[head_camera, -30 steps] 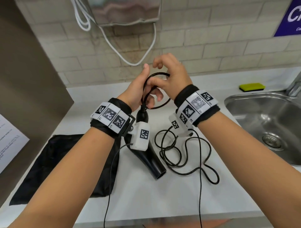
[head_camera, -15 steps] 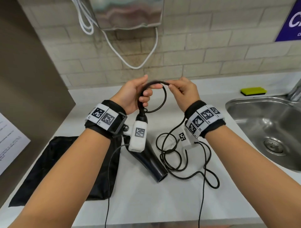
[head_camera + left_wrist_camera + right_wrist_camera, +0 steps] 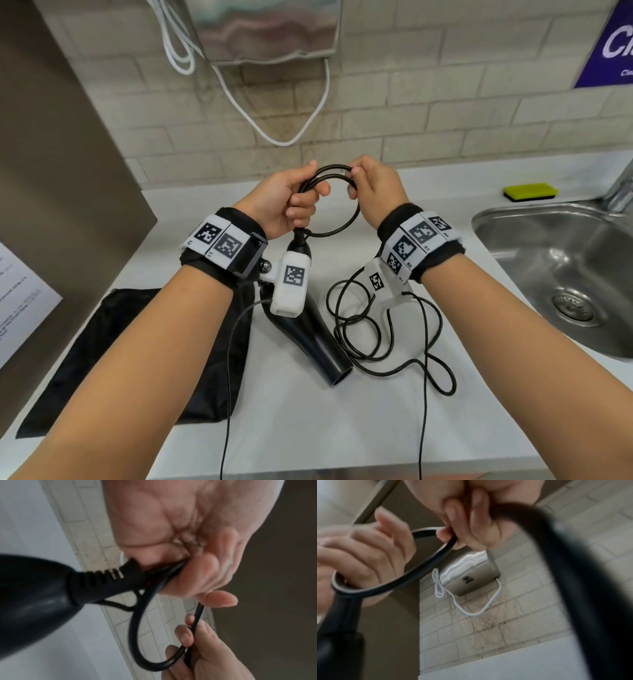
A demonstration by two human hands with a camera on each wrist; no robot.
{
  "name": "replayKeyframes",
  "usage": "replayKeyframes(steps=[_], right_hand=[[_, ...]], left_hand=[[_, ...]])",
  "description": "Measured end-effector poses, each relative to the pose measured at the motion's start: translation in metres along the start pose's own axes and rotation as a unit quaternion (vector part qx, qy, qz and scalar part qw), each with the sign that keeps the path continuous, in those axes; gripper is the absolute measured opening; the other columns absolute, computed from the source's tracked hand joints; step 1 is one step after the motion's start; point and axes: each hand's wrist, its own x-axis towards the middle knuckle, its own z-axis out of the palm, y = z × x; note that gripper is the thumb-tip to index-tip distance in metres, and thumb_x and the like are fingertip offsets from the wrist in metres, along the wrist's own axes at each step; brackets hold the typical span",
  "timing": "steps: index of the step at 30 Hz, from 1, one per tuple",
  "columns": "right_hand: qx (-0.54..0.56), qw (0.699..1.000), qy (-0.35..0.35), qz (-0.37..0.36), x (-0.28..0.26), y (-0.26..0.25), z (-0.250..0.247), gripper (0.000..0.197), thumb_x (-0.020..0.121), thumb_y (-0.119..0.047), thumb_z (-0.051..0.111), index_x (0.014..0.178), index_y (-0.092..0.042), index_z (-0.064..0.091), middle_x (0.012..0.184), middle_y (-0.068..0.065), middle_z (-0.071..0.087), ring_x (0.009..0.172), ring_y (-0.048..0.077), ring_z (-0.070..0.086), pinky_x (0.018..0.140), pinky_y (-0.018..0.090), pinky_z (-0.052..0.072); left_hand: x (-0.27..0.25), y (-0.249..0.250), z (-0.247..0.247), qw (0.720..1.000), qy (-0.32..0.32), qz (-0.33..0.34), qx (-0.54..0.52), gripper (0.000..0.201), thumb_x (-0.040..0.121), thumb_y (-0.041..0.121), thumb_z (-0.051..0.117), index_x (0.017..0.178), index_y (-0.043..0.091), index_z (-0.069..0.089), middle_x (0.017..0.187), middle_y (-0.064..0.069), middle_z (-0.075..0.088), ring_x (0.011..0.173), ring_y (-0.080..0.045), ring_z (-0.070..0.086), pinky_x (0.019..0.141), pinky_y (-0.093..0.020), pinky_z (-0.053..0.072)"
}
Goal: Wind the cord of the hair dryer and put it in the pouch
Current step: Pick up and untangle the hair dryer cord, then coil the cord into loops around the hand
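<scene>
The black hair dryer [image 3: 320, 346] hangs tilted over the white counter [image 3: 308, 428], nozzle toward me, held up by its cord [image 3: 337, 205]. My left hand [image 3: 291, 202] grips the cord just above the strain relief [image 3: 109, 580], with two loops gathered in its fingers. My right hand [image 3: 371, 185] pinches the top of the loops [image 3: 436, 555] beside the left hand. The remaining cord [image 3: 376, 329] lies in loose coils on the counter under my right wrist. The black pouch [image 3: 113, 349] lies flat at the left, partly hidden by my left forearm.
A steel sink [image 3: 561, 270] is set into the counter at the right, with a yellow-green sponge [image 3: 530, 192] behind it. A metal wall unit [image 3: 270, 31] with a white cable [image 3: 291, 137] hangs on the tiled wall. A paper sheet [image 3: 20, 301] is at the far left.
My right hand carried the cord up and over to the left hand, adding a second loop. Both hands rose a little, and the loops are now held between them.
</scene>
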Motion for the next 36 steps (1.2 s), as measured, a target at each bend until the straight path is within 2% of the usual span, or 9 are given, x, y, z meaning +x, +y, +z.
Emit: replayKeyframes(steps=[3, 10, 15, 17, 19, 25, 30, 33, 36], right_hand=[[0.047, 0.999, 0.007, -0.016, -0.004, 0.001, -0.002, 0.019, 0.096, -0.009, 0.038, 0.079, -0.013, 0.047, 0.058, -0.005, 0.043, 0.053, 0.004, 0.041, 0.051, 0.011, 0.032], [0.014, 0.999, 0.008, -0.050, -0.002, -0.002, 0.001, 0.016, 0.089, -0.020, 0.042, 0.079, -0.017, 0.054, 0.057, -0.004, 0.042, 0.055, 0.008, 0.038, 0.056, 0.021, 0.032], [0.013, 1.000, 0.002, -0.004, -0.006, 0.011, 0.006, 0.026, 0.097, -0.015, 0.040, 0.105, -0.009, 0.063, 0.063, -0.008, 0.049, 0.048, -0.003, 0.047, 0.050, 0.007, 0.035], [-0.002, 0.998, -0.039, 0.040, -0.017, 0.023, 0.010, 0.030, 0.099, -0.018, 0.033, 0.116, -0.011, 0.057, 0.065, -0.006, 0.050, 0.041, -0.006, 0.047, 0.045, 0.009, 0.036], [-0.026, 0.994, -0.079, 0.068, -0.031, 0.030, 0.015, 0.031, 0.100, -0.021, 0.029, 0.121, -0.014, 0.050, 0.065, -0.002, 0.050, 0.040, -0.001, 0.046, 0.044, 0.012, 0.035], [0.055, 0.984, -0.088, 0.142, -0.066, 0.040, 0.032, 0.016, 0.096, -0.008, 0.032, 0.106, -0.016, 0.042, 0.066, 0.002, 0.041, 0.054, 0.017, 0.043, 0.058, 0.036, 0.051], [0.052, 0.990, -0.044, 0.120, -0.072, 0.040, 0.035, 0.025, 0.095, -0.008, 0.034, 0.117, -0.006, 0.046, 0.070, -0.003, 0.045, 0.054, 0.012, 0.041, 0.052, 0.026, 0.042], [0.065, 0.992, -0.062, 0.088, -0.075, 0.030, 0.040, 0.029, 0.095, -0.005, 0.038, 0.121, -0.006, 0.048, 0.072, -0.006, 0.050, 0.056, 0.003, 0.042, 0.056, 0.015, 0.034], [0.082, 0.988, -0.103, 0.075, -0.082, 0.021, 0.042, 0.036, 0.091, 0.004, 0.038, 0.124, -0.009, 0.046, 0.077, -0.010, 0.054, 0.051, -0.003, 0.047, 0.056, 0.010, 0.035]], left_hand=[[-0.002, -0.004, -0.002, 1.000, 0.012, 0.016, -0.020, 0.040, 0.101, 0.033, 0.026, 0.074, 0.013, 0.048, 0.035, 0.009, 0.027, 0.029, -0.003, 0.025, 0.037, -0.016, 0.030], [0.000, -0.002, 0.000, 0.999, -0.021, 0.022, 0.022, 0.042, 0.099, 0.036, 0.028, 0.071, 0.011, 0.049, 0.033, 0.010, 0.029, 0.025, -0.002, 0.021, 0.033, -0.016, 0.016], [0.002, -0.005, -0.008, 0.997, -0.011, 0.033, -0.069, 0.062, 0.101, 0.034, 0.025, 0.064, 0.016, 0.070, 0.031, 0.009, 0.026, 0.024, -0.003, 0.021, 0.036, -0.016, 0.034], [0.001, -0.008, -0.011, 0.990, -0.026, 0.038, -0.133, 0.056, 0.100, 0.035, 0.025, 0.084, 0.016, 0.074, 0.035, 0.008, 0.028, 0.025, -0.004, 0.022, 0.052, -0.022, 0.053], [0.000, -0.011, -0.011, 0.985, -0.048, 0.047, -0.161, 0.048, 0.100, 0.037, 0.023, 0.109, 0.013, 0.064, 0.042, 0.009, 0.035, 0.027, -0.004, 0.024, 0.063, -0.027, 0.058], [0.001, -0.012, -0.014, 0.977, 0.036, 0.078, -0.196, 0.042, 0.100, 0.035, 0.023, 0.120, 0.015, 0.054, 0.086, 0.011, 0.070, 0.039, -0.005, 0.035, 0.043, -0.017, 0.032], [-0.003, -0.008, -0.008, 0.974, 0.119, 0.087, -0.174, 0.041, 0.096, 0.019, 0.026, 0.131, 0.006, 0.041, 0.100, -0.001, 0.069, 0.048, -0.012, 0.055, 0.039, -0.018, 0.032], [-0.004, -0.008, 0.003, 0.976, 0.149, 0.114, -0.111, 0.029, 0.097, 0.013, 0.034, 0.121, 0.009, 0.049, 0.131, -0.005, 0.052, 0.063, -0.015, 0.065, 0.043, -0.022, 0.044], [-0.002, -0.008, 0.008, 0.979, 0.155, 0.114, -0.063, 0.045, 0.100, 0.014, 0.039, 0.142, 0.005, 0.029, 0.114, 0.008, 0.055, 0.089, -0.023, 0.067, 0.063, -0.033, 0.057]])
